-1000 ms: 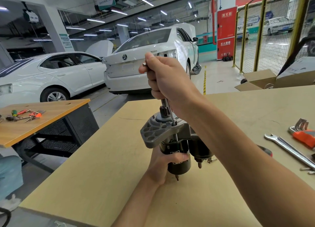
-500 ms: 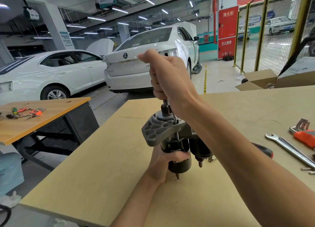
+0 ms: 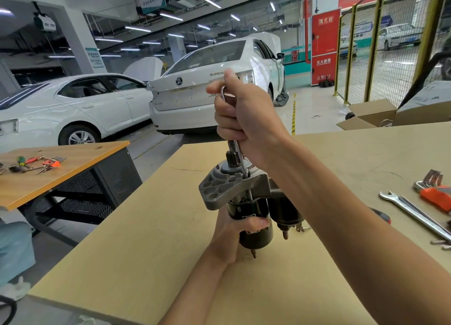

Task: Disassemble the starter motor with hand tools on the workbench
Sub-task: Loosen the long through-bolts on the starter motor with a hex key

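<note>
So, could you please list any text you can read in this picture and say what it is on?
"消火栓": top of the red cabinet.
"灭火器箱": the cabinet's lower panel.
"SUPER…": white car boot lid, partly hidden by the right hand.
Pillar sign, ceiling sign, starter motor label: too blurred.

Car repair garage: white cars (image 3: 214, 85) w/ hoods up at upper left, wrench (image 3: 415, 212) on workbench (image 3: 146, 251) at right.

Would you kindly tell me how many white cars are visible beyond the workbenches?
3. One white sedan at left, one white sedan centre with rear facing us, one white car outside behind the fence. Others may be hidden.
</note>
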